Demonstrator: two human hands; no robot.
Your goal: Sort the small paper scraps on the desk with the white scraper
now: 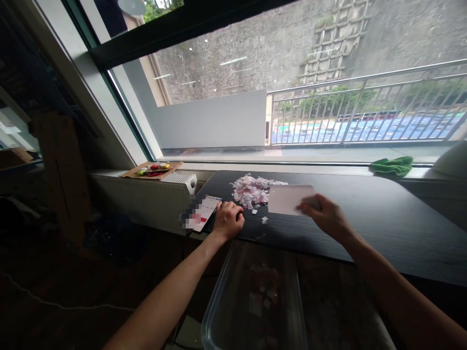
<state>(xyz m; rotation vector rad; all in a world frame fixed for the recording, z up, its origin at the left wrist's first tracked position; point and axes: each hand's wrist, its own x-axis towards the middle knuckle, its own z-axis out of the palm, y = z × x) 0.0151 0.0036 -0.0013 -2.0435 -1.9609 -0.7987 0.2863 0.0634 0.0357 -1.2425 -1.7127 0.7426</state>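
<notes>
Fingers and thumb of my right hand (321,211) are closed on the near right end of a pale rectangular card (286,199) with rounded corners. The card is held over the black table (383,204), and its left edge meets the heap of small paper scraps (251,189). My left hand (228,219) rests at the table's front edge with its fingers curled in; whatever they may hold is hidden. Just left of it lies a phone (207,213) with a timer on its screen. Two loose paper scraps (264,220) lie between the heap and the front edge.
Below the table edge stands a clear plastic bin (215,301) with some scraps in it. A radiator (182,181) and a cardboard piece (127,174) bearing colourful items are at the left. On the windowsill at right lies a green cloth (392,166).
</notes>
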